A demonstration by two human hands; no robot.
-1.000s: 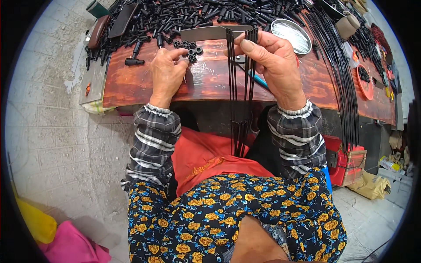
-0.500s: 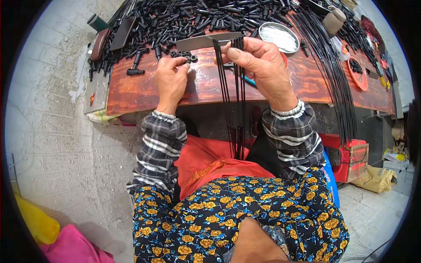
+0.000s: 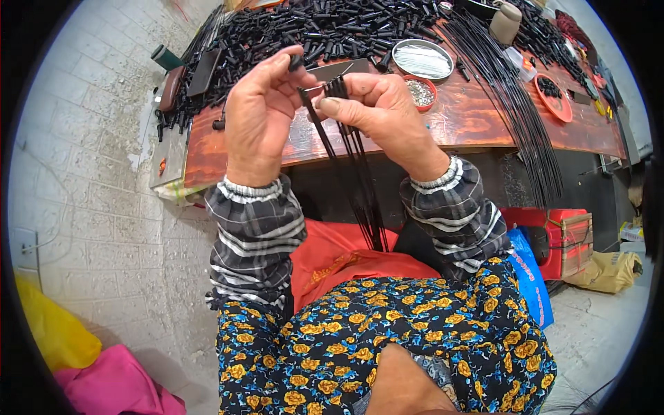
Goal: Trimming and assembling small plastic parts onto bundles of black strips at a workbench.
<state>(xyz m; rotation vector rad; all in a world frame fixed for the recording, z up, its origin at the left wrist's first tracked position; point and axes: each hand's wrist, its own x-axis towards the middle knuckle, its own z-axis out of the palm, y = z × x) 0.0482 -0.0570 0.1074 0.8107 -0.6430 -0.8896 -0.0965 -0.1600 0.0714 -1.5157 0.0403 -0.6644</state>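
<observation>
My left hand [image 3: 257, 121] is raised above the table's near side, thumb and forefinger closed on a small round black piece [image 3: 296, 63]. To its right, my right hand [image 3: 391, 117] pinches the upper end of a bundle of thin black rods [image 3: 363, 187]. The rods hang down over the table's edge toward my lap. A thin metal pin [image 3: 315, 88] runs crosswise at their tops, between the two hands. The left fingertips are close to the pin's left end; whether the black piece touches it I cannot tell.
A heap of black tubular parts [image 3: 325, 31] covers the table's back. At right stand a round dish of white sticks [image 3: 423, 61], a red bowl of small metal bits [image 3: 434, 97] and an orange plate [image 3: 557, 109]. Long black rods [image 3: 522, 117] overhang the edge near a red stool [image 3: 553, 238].
My left hand has risen from the small black rings on the table and moved beside the rod tops, bringing a black piece. My right hand has shifted left with the rods.
</observation>
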